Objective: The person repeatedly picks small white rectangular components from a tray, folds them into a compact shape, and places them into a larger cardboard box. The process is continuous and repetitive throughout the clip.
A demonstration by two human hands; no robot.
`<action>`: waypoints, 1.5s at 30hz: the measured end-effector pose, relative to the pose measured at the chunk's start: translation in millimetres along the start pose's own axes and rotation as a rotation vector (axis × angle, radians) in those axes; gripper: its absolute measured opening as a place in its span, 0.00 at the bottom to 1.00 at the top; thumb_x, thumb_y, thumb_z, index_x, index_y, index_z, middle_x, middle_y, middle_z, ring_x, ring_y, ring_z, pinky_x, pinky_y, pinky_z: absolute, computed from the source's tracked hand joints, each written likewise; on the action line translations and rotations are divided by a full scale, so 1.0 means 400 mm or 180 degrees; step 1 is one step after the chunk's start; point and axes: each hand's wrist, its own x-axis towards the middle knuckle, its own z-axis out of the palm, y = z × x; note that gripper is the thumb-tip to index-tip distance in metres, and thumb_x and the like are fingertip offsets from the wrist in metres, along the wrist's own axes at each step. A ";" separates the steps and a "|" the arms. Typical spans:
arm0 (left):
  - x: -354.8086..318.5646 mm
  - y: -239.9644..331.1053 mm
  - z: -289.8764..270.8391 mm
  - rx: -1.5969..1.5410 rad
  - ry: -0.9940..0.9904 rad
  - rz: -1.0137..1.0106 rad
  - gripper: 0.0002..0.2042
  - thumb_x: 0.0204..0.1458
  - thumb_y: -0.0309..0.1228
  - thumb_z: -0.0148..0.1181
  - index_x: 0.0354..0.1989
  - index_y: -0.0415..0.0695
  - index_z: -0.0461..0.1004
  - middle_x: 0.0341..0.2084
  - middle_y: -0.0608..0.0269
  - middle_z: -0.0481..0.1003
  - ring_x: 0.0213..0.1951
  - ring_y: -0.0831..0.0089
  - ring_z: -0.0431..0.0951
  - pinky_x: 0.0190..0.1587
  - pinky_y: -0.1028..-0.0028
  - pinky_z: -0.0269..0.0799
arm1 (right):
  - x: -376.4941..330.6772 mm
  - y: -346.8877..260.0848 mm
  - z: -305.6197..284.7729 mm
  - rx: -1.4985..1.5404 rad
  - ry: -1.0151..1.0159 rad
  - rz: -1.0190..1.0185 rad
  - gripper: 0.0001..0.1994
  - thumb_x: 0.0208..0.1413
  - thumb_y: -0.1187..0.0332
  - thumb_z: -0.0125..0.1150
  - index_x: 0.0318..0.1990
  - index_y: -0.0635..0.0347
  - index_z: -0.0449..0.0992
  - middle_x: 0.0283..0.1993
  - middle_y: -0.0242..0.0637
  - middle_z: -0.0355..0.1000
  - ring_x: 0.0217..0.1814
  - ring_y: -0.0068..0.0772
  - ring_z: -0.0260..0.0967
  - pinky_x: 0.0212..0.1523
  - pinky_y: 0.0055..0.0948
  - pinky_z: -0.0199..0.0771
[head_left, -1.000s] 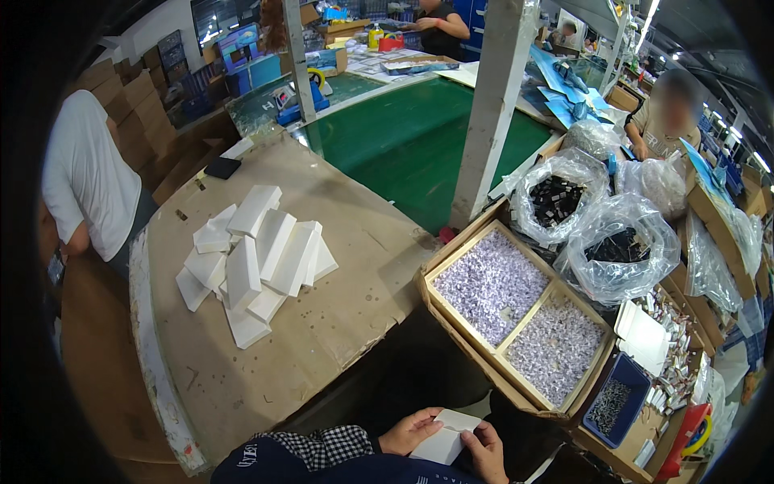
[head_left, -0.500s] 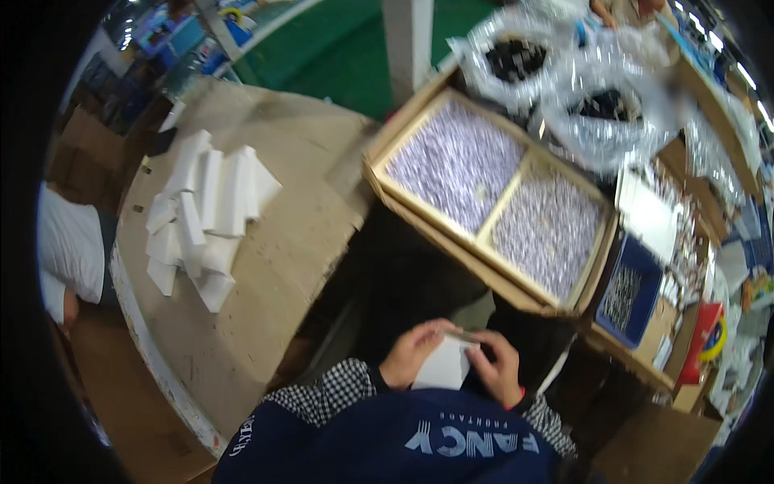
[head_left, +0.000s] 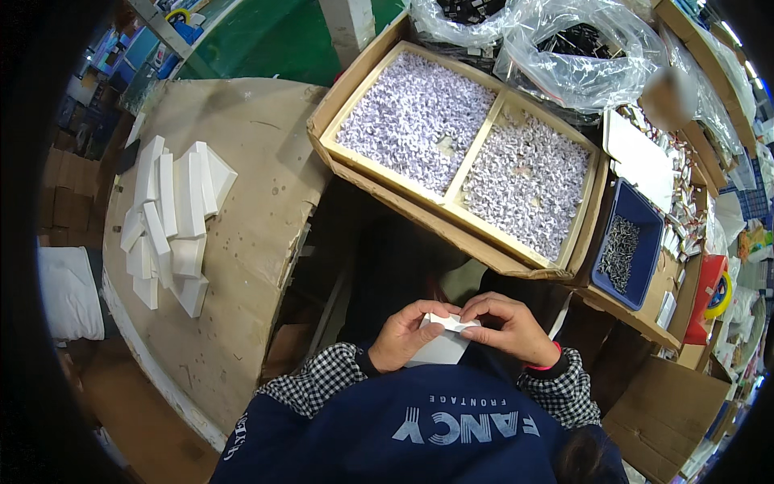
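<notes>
Close to my body, both hands hold a small white cardboard box [head_left: 443, 350]. My left hand [head_left: 401, 337] grips its left side, with the thumb at the top edge. The fingers of my right hand [head_left: 513, 329] are closed on the folded end at the far right, the thumb pressing it. Between the fingertips shows a narrow white flap [head_left: 453, 323]; my fingers partly hide it. On the brown table to the left lies a loose pile of similar white boxes [head_left: 188, 198].
A tan-topped table [head_left: 258, 202] stands at left. Ahead right, a divided wooden tray [head_left: 468, 192] holds many small whitish pieces. Beside it sit a blue bin [head_left: 645, 234] of small metal parts, clear plastic bags [head_left: 532, 36] of black parts and a red tape dispenser [head_left: 700, 298].
My right hand has turned and moved in over the far end of the box, where a folded flap now shows. The view has shifted, so the tray appears higher and further left.
</notes>
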 end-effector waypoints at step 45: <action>0.003 -0.013 0.024 0.2982 -0.0043 0.0881 0.30 0.42 0.33 0.70 0.52 0.46 0.59 0.41 0.54 0.70 0.39 0.58 0.76 0.38 0.69 0.74 | -0.055 -0.052 0.040 -0.0733 0.0757 -0.0090 0.08 0.51 0.72 0.63 0.38 0.63 0.80 0.38 0.42 0.78 0.36 0.37 0.75 0.38 0.26 0.74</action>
